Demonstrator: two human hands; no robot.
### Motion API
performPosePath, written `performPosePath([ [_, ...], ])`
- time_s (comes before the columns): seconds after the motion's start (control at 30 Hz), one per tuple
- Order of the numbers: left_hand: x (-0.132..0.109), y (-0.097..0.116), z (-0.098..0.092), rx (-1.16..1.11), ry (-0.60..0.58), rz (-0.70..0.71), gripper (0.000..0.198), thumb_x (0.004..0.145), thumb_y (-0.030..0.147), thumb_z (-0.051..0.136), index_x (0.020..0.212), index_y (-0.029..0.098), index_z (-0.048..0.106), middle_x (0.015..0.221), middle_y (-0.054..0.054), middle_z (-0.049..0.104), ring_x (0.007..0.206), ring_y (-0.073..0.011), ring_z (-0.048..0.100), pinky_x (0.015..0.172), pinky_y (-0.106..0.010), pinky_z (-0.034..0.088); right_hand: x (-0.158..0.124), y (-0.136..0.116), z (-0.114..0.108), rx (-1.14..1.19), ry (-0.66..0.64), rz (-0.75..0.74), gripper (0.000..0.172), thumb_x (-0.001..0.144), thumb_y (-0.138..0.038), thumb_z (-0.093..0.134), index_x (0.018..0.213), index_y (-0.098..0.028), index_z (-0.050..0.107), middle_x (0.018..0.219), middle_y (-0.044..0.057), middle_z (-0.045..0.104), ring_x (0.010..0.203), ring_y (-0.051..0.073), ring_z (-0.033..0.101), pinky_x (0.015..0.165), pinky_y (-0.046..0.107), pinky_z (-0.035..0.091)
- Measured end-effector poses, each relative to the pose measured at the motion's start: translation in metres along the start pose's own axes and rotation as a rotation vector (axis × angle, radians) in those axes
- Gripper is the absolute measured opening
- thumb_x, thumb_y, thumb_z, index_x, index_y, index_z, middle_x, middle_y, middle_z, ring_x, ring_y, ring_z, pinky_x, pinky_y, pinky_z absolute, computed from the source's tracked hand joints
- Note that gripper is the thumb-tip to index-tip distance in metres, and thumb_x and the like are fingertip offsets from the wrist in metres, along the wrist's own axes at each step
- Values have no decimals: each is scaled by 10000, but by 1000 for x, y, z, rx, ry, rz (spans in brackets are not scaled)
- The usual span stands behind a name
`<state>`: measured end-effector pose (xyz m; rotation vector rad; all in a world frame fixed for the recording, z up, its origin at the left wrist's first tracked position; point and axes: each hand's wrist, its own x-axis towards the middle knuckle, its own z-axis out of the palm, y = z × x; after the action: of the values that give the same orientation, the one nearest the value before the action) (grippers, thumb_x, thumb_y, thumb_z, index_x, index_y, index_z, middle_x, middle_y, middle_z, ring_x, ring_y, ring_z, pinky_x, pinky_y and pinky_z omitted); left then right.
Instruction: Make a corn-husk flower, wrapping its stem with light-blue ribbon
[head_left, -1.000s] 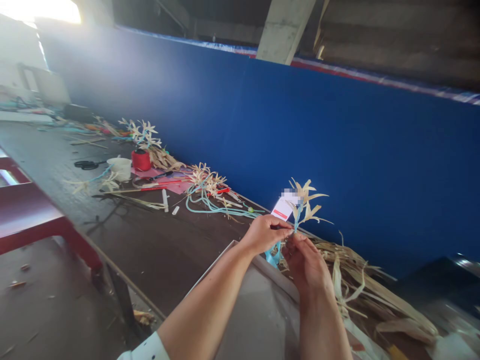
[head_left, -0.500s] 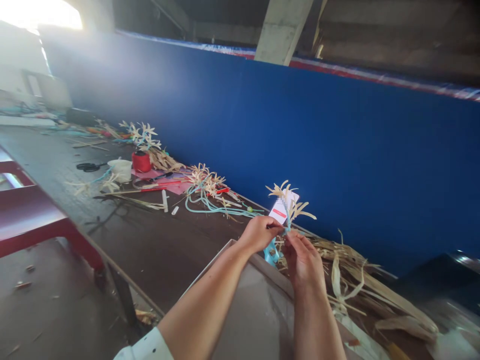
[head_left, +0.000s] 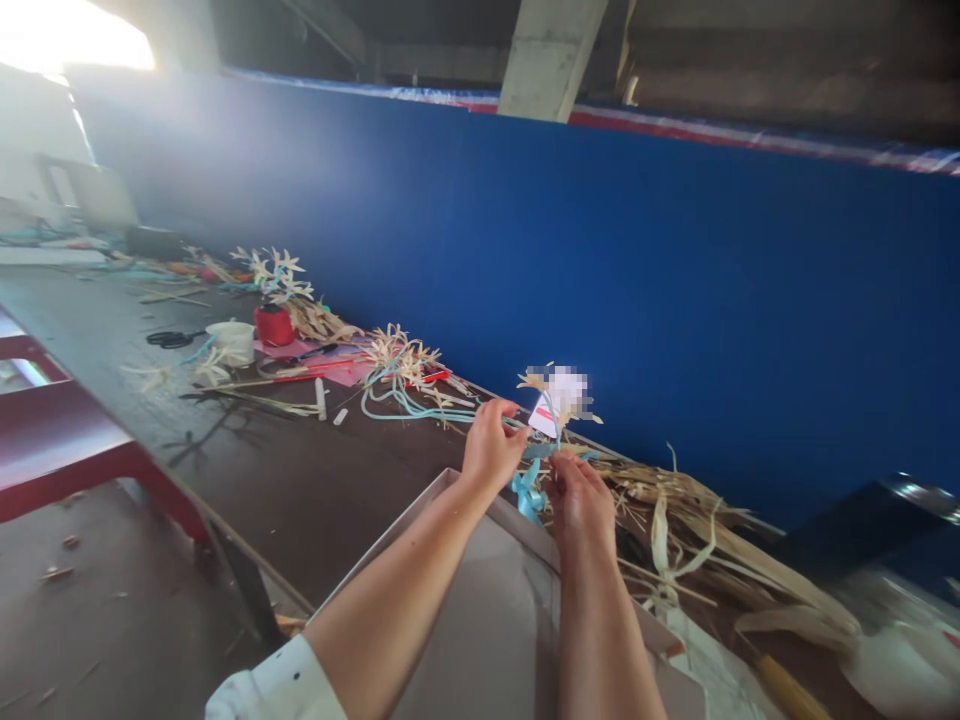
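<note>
1. Head view: the dried-husk flower sprig stands roughly upright above the tabletop, in front of a lit phone screen; blurred blocks hide part of its petals.
2. Your right hand has its grip pinching the sprig's light-blue stem near the base, thumb against fingertips.
3. Your left hand is just beside the stem, thumb and forefinger parted. A flat blue strip runs between that hand and the stem; you cannot tell whether your lower fingers hold it.
4. Below your hands lies a bright blue ribbon bundle, near the rim of a shallow grey box under your forearms.
5. To your right, loose dry husks spread along the tabletop's back edge.
6. To your left lie more husk flowers with light-blue stems, then a red thread spool, a white cup and black scissors.
7. Behind everything rises a blue partition.
</note>
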<state>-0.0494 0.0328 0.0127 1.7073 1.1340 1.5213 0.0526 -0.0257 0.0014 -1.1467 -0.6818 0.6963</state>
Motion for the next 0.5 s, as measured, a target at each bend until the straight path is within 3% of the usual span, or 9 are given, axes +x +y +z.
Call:
performPosePath([
  [0.1,-1,2,0,31,-34,50,178,750,275,557,879,165,611,876,-30,627,654,-90,549,682,-217,430,-1,0,1,103,85,145,186,567,-291,729,671,-208,599,484,-76,509,400,65,408,385,197,313],
  [0.27,-9,7,5,37,-300,64,232,777,346,521,840,192,682,787,-11,676,716,-117,588,642,-197,415,3,7,1,17,123,57,278,535,-343,753,736,-179,650,548,-47,578,458,81,462,429,202,344],
  [0.5,-10,11,4,126,-288,72,221,774,316,521,840,214,705,858,-16,691,771,-129,598,681,-201,419,3,11,0,-188,128,-151,317,585,-430,704,762,-167,684,599,11,640,563,151,564,501,247,400],
])
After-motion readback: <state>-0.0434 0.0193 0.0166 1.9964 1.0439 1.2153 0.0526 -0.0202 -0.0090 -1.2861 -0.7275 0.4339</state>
